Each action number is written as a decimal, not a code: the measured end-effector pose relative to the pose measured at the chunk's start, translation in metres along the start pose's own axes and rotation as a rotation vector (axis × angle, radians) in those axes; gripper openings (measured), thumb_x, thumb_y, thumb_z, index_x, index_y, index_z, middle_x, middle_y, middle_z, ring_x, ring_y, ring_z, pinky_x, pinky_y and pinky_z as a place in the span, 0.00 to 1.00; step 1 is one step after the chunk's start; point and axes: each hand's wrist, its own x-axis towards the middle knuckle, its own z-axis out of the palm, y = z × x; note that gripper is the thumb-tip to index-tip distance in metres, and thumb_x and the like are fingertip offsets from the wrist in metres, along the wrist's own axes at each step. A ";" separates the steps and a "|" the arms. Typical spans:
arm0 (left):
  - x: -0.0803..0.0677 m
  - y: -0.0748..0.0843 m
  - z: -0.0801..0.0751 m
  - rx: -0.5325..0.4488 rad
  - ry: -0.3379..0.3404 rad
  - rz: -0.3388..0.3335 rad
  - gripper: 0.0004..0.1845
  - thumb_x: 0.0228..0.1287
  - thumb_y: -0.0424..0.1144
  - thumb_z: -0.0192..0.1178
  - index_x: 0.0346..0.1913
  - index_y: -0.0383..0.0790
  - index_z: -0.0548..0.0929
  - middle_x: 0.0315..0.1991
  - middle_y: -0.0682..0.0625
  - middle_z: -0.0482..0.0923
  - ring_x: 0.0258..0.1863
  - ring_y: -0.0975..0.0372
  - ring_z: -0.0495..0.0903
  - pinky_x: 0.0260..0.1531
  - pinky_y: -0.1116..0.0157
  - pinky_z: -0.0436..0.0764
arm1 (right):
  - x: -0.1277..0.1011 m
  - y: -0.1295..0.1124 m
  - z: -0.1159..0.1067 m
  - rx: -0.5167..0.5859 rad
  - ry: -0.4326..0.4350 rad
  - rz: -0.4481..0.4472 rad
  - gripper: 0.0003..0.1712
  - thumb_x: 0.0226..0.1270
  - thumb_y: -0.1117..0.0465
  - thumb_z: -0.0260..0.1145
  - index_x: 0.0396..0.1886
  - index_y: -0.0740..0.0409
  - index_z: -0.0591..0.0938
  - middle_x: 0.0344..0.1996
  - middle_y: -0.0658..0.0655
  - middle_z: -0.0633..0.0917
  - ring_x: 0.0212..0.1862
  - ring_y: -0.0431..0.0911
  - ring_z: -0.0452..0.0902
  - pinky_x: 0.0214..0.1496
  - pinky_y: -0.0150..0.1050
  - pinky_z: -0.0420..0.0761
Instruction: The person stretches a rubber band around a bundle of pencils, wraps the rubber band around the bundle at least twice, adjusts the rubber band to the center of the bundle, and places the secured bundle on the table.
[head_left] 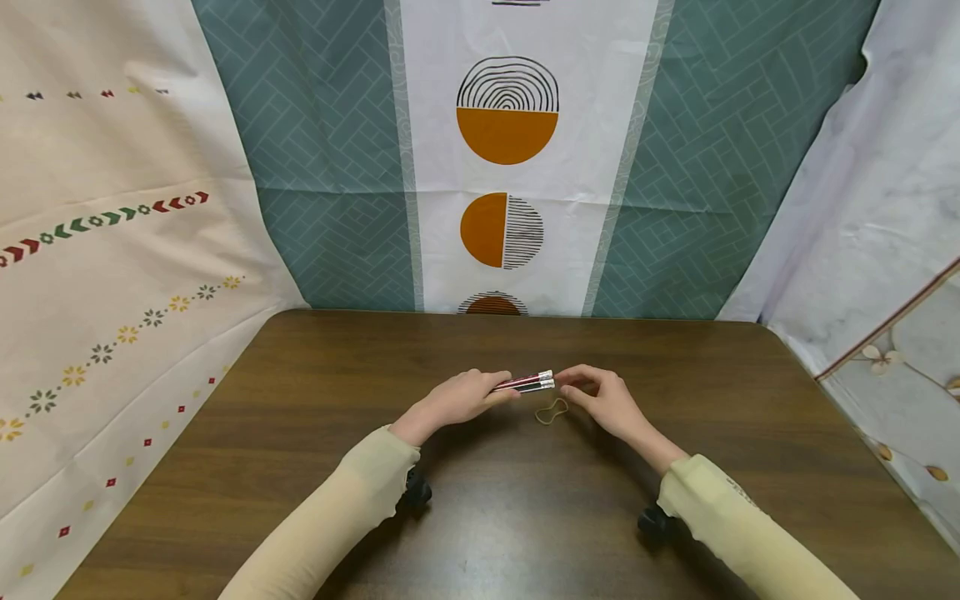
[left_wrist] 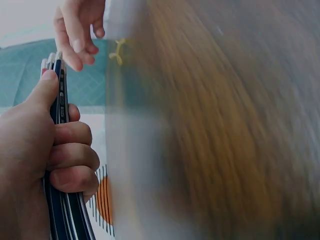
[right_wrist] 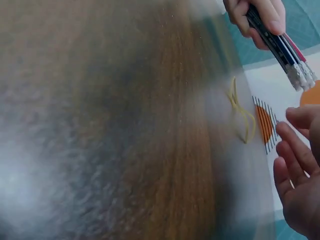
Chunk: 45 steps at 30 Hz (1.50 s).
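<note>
Stick bundle (head_left: 534, 382), held aloft, with one loose band (right_wrist: 236, 105)

Stick bundle: one; slim, pen- or pencil-like, with whitish-silver ends; at least three sticks, exact count hidden by the hold. Location: above the middle of the bench (head_left: 525, 517), nearer the far edge than the person.

Left grip (head_left: 461, 396): one; fingers wrapped round the bundle, silver ends protruding toward the right.

Right grip (head_left: 603, 398): one; fingers loosely bent, holding nothing, just beside the silver ends.

Step in hand, as judged: presenting the bundle's ends to the right fingers. The next move would seem to call for a steady left hold and a fine pinch on the right, at the ends or the band.

Band: one; thin, yellowish, narrow-waisted, lying on the bench just below the silver ends.

Sleeves (head_left: 337, 492): two, pale yellow. Dark wrist devices (head_left: 416, 487): two. Teal-and-white hanging (head_left: 330, 125): one, beyond the far edge.
</note>
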 end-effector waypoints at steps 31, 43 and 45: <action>0.003 -0.013 -0.001 0.029 -0.006 0.065 0.14 0.75 0.53 0.51 0.41 0.46 0.75 0.24 0.56 0.69 0.20 0.67 0.66 0.23 0.70 0.66 | 0.011 -0.009 0.015 0.648 -0.108 0.268 0.05 0.71 0.68 0.56 0.34 0.56 0.71 0.30 0.47 0.77 0.32 0.37 0.77 0.36 0.30 0.76; 0.002 -0.015 0.000 0.029 -0.010 0.056 0.13 0.75 0.53 0.52 0.42 0.47 0.75 0.24 0.57 0.69 0.20 0.68 0.65 0.23 0.70 0.66 | 0.011 -0.016 0.020 0.603 -0.111 0.324 0.09 0.71 0.64 0.51 0.28 0.54 0.68 0.19 0.46 0.67 0.17 0.36 0.57 0.20 0.29 0.57; 0.003 -0.015 0.000 0.023 -0.009 0.059 0.13 0.75 0.52 0.52 0.41 0.46 0.75 0.24 0.57 0.69 0.20 0.68 0.65 0.23 0.70 0.65 | 0.011 -0.016 0.020 0.596 -0.109 0.337 0.10 0.70 0.63 0.51 0.26 0.55 0.69 0.18 0.47 0.69 0.17 0.36 0.58 0.20 0.29 0.57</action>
